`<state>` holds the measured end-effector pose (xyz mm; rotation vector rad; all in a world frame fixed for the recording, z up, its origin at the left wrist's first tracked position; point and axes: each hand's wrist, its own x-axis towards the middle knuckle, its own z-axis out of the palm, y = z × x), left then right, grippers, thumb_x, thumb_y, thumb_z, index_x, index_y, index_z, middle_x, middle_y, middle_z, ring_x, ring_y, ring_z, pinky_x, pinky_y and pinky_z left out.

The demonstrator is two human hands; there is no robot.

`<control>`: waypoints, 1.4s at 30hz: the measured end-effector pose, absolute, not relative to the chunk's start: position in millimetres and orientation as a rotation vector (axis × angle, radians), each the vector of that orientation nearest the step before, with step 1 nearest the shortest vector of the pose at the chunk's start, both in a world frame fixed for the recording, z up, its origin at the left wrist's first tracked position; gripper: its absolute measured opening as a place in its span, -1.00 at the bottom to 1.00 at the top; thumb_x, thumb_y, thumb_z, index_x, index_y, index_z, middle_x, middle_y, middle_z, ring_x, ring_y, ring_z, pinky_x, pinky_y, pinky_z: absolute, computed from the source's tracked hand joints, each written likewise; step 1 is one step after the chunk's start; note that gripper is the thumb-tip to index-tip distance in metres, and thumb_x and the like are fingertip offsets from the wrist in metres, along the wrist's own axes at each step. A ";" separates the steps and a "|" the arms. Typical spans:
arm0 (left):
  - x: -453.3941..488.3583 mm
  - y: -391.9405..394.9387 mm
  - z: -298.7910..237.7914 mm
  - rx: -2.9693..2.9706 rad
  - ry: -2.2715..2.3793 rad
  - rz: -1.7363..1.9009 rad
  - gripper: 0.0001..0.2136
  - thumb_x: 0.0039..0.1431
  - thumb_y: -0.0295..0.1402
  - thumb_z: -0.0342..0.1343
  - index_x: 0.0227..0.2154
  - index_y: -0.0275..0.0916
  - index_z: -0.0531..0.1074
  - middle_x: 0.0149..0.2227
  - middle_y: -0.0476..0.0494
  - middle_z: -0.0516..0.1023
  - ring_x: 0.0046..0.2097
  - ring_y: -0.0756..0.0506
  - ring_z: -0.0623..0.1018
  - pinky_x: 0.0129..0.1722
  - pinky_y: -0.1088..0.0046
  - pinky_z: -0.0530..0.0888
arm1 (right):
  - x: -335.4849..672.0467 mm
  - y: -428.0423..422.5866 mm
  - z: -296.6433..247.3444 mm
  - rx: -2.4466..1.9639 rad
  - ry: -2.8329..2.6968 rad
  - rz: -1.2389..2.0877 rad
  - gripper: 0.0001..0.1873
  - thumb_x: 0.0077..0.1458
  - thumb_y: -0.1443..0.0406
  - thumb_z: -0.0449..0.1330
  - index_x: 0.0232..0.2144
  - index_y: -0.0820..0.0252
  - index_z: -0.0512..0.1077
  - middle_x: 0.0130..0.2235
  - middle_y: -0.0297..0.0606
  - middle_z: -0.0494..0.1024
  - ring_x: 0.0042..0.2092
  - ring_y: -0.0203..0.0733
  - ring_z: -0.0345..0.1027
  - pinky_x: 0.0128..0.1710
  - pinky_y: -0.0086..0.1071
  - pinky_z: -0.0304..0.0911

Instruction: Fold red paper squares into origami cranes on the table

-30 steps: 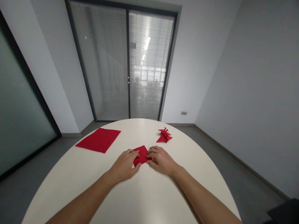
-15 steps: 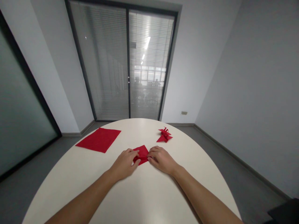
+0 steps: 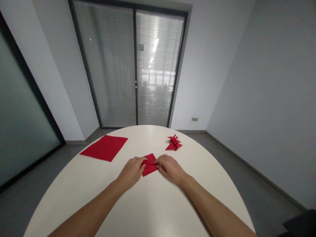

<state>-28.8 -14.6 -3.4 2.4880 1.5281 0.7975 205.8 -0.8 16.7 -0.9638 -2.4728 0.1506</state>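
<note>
Between my hands a small folded piece of red origami paper [image 3: 149, 165] lies on the white table. My left hand [image 3: 132, 169] grips its left edge, with thumb and fingers bent around it. On the right side, my right hand [image 3: 170, 168] has its fingertips drawn together and pressed on the paper. My fingers cover both side corners. Past my right hand sit red folded paper cranes [image 3: 174, 143], close together; I cannot tell how many.
A larger sheet of red paper [image 3: 105, 148] lies flat at the table's far left. The round white table [image 3: 148, 207] has a curved edge all round. A glass door with blinds [image 3: 118, 82] stands beyond it. Something dark [image 3: 301, 223] shows at the lower right.
The near part of the folded paper has opened out flatter toward me. My left thumb has drawn back a little, and my right fingertips have moved slightly left over the paper.
</note>
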 end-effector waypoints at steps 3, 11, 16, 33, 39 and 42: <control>-28.6 -13.0 -6.7 2.464 1.534 0.811 -0.69 0.30 -0.44 0.00 0.08 -0.21 0.40 -0.02 -0.24 0.55 0.02 -0.20 0.51 0.06 0.20 0.40 | 205.7 -0.3 16.5 -0.956 -2.482 0.142 -0.77 0.23 0.42 0.12 -0.10 0.16 0.49 -0.17 -0.19 0.57 -0.09 -0.11 0.38 -0.05 -0.27 0.25; -28.3 -12.0 -6.8 2.423 1.531 0.835 -0.68 0.24 -0.47 0.07 0.05 -0.20 0.42 0.02 -0.20 0.56 0.04 -0.20 0.51 0.08 0.18 0.41 | 205.4 0.0 16.5 -0.861 -2.529 0.141 -0.65 0.21 0.45 0.12 -0.03 0.09 0.54 -0.09 -0.20 0.59 -0.03 -0.10 0.38 0.01 -0.25 0.27; -28.2 -11.1 -6.3 2.457 1.532 0.825 -0.74 0.26 -0.47 0.07 -0.03 -0.18 0.50 -0.03 -0.16 0.60 0.00 -0.19 0.53 0.04 0.20 0.44 | 206.3 1.5 15.1 -0.821 -2.553 0.173 -0.60 0.17 0.48 0.11 -0.02 0.09 0.54 0.01 -0.25 0.58 0.08 -0.05 0.35 0.11 -0.20 0.24; -22.7 -23.4 8.7 2.692 1.552 0.584 -0.74 0.24 -0.58 0.02 -0.21 -0.18 0.57 -0.18 -0.10 0.63 -0.12 -0.18 0.54 -0.07 0.23 0.45 | 201.9 -10.6 29.9 -0.729 -2.656 0.189 -0.74 0.12 0.27 0.23 -0.14 0.18 0.60 -0.20 -0.18 0.58 -0.17 -0.11 0.43 -0.08 -0.27 0.28; -20.1 -22.6 5.1 2.627 1.481 0.757 -0.80 0.25 -0.46 0.08 -0.17 -0.16 0.57 -0.09 -0.09 0.63 -0.04 -0.18 0.52 0.01 0.23 0.42 | 200.4 -12.0 28.0 -0.675 -2.700 0.197 -0.73 0.08 0.21 0.28 -0.16 0.14 0.60 -0.22 -0.21 0.58 -0.18 -0.11 0.43 -0.11 -0.28 0.27; -22.8 -19.0 0.2 2.564 1.484 0.806 -0.78 0.23 -0.42 0.11 -0.10 -0.13 0.56 -0.01 -0.07 0.61 0.03 -0.18 0.49 0.05 0.25 0.41 | 200.2 -11.9 27.2 -0.650 -2.705 0.195 -0.75 0.08 0.21 0.28 -0.18 0.14 0.60 -0.22 -0.21 0.58 -0.19 -0.11 0.43 -0.10 -0.29 0.26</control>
